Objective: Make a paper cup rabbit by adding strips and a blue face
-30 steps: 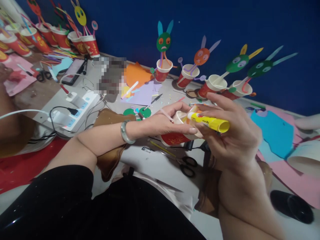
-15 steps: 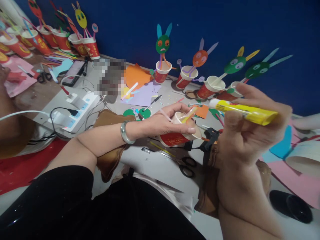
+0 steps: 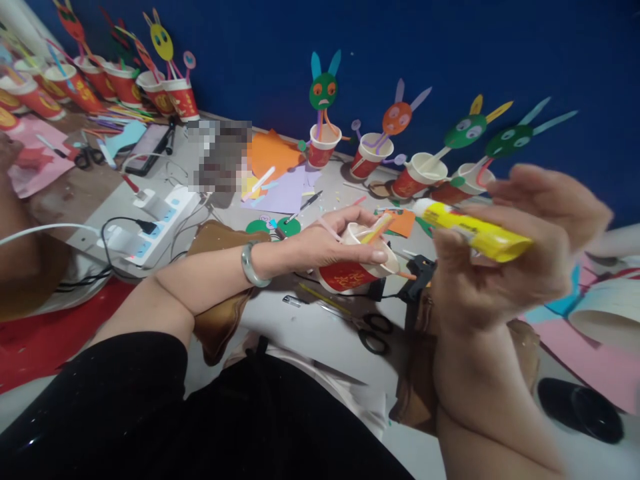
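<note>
My left hand (image 3: 325, 245) is wrapped round a red and white paper cup (image 3: 345, 275), which lies tilted on its side. Its thumb and fingers also press against yellow and orange strips (image 3: 379, 229) at the cup's mouth. Up and to the right, my right hand (image 3: 500, 287) grips a yellow glue tube (image 3: 477, 230) between thumb and fingers, the white end pointing left toward the cup. Some fingers of that hand are raised off the tube. A black glue gun (image 3: 420, 277) lies just right of the cup.
Paper cups with rabbit-eared figures (image 3: 324, 90) stand along the blue wall. Scissors (image 3: 375, 332) lie below the cup. At left are a power strip (image 3: 173, 207) with cables and another person's arm (image 3: 20, 227). Pink paper (image 3: 595, 350) and a black mouse (image 3: 580, 408) lie right.
My right hand has shifted the glue tube slightly left, and its upper fingers have lifted and spread. My left hand stays on the cup.
</note>
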`<action>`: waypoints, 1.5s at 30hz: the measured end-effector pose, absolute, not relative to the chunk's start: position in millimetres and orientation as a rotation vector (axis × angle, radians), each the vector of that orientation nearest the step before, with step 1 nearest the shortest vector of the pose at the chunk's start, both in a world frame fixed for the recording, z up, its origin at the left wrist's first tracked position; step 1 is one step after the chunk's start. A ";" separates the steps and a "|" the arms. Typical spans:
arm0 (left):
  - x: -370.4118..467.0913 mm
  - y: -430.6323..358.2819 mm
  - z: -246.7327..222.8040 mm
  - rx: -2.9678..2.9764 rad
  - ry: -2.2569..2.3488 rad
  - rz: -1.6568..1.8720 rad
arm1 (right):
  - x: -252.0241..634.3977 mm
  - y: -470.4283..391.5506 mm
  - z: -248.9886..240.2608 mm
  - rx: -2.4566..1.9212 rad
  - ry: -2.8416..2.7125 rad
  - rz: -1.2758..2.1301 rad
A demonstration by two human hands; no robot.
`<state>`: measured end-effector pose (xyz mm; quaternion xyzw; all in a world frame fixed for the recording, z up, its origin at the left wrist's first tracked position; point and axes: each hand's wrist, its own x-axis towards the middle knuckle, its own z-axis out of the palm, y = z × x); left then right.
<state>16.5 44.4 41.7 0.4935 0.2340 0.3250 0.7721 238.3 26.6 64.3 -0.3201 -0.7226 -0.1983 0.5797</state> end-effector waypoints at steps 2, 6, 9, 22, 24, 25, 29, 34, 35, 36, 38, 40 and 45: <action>16.0 45.3 42.6 1.054 0.515 0.702 | 241.1 30.6 63.0 -0.724 -1.555 -0.489; 16.1 48.5 43.0 1.028 0.515 0.716 | 238.1 32.9 61.1 -0.691 -1.381 -0.209; 17.1 50.0 42.0 1.028 0.502 0.739 | 229.8 28.8 61.1 -0.687 -1.419 0.047; 17.8 44.5 48.3 0.996 0.448 0.733 | 223.6 12.6 56.8 -0.996 -1.767 -0.088; 18.1 44.9 47.3 0.993 0.448 0.734 | 223.3 10.1 61.0 -0.993 -1.838 -0.191; 18.4 45.1 46.5 0.993 0.449 0.733 | 223.2 9.7 63.0 -0.970 -1.870 -0.242; 18.5 46.2 43.6 0.996 0.436 0.724 | 226.0 13.8 67.2 -0.940 -1.937 -0.380; 17.4 47.0 43.2 0.992 0.427 0.723 | 233.5 15.8 68.5 -0.995 -1.804 -0.475; 17.3 47.1 43.3 0.989 0.430 0.721 | 234.3 14.3 69.4 -1.019 -1.770 -0.436; 17.1 47.2 43.5 0.988 0.434 0.721 | 234.5 12.5 70.6 -1.037 -1.748 -0.389; 17.0 47.2 43.8 0.985 0.441 0.729 | 233.5 8.9 73.2 -1.046 -1.742 -0.310; 17.0 47.0 44.1 0.978 0.439 0.738 | 231.3 6.6 75.1 -1.036 -1.768 -0.285; 17.3 47.8 42.0 0.961 0.437 0.739 | 231.6 4.7 76.6 -1.103 -1.696 -0.412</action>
